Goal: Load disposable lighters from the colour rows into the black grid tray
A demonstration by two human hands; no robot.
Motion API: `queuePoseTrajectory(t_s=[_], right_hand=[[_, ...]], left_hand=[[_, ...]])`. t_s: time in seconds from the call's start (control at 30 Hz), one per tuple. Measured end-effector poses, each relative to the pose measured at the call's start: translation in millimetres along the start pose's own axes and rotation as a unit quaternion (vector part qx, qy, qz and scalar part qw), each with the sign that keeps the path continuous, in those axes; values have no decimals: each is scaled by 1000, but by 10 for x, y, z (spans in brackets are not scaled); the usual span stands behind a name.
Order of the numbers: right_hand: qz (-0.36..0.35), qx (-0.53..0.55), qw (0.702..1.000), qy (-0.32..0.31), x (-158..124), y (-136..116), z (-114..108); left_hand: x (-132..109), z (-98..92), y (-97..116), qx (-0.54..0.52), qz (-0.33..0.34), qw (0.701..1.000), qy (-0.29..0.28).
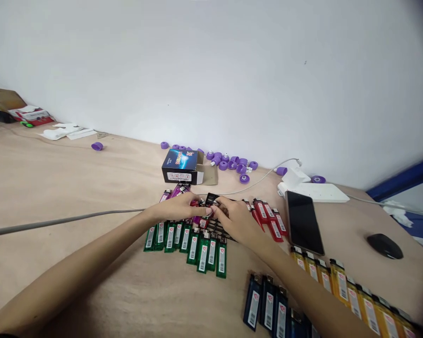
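My left hand point(181, 206) and my right hand point(234, 216) meet at the middle of the table, fingers bent and closed over a small cluster of lighters. Between them shows a red lighter point(203, 223) with a metal top; purple and black parts lie close by, partly covered by my fingers. Just below my hands is a row of green lighters point(193, 246) with white labels. Purple lighters point(179, 189) lie beyond my left hand, and red lighters point(268, 217) beside my right hand. Blue lighters point(268, 305) and yellow lighters point(352, 293) are arranged under and around my right forearm.
A blue-black box point(179, 166) stands open at the back, before several purple caps point(232, 164). To the right are a phone point(304, 221), a white power strip point(320, 192) and a black mouse point(385, 246). A grey cable point(74, 216) crosses the left side.
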State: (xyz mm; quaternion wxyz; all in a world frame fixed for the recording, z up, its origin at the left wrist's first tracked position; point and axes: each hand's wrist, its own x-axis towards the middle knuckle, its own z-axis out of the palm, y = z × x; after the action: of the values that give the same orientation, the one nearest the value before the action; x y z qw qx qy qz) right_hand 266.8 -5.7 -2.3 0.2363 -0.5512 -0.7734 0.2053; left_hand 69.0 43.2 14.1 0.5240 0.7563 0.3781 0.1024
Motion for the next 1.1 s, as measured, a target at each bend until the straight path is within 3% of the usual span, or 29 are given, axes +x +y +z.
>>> queuePoseTrajectory(t_s=[0.37,0.53,0.87,1.0,1.1], right_hand=[[-61,-19,992,-108,-46,-84,-102],[-76,-12,989,-126,-79,-73,-110],[-89,-1,991,-101,-98,-72,-6],[-64,10,996,-63,-193,-71,-157],[-30,37,999,-15,-310,-178,-342]], left_hand=[[-7,-15,25,-47,30,998,-21],[0,-14,13,-55,34,998,-16],[-95,23,161,-118,17,989,85],[-156,124,299,-222,15,970,100],[-239,261,399,-311,16,948,63]])
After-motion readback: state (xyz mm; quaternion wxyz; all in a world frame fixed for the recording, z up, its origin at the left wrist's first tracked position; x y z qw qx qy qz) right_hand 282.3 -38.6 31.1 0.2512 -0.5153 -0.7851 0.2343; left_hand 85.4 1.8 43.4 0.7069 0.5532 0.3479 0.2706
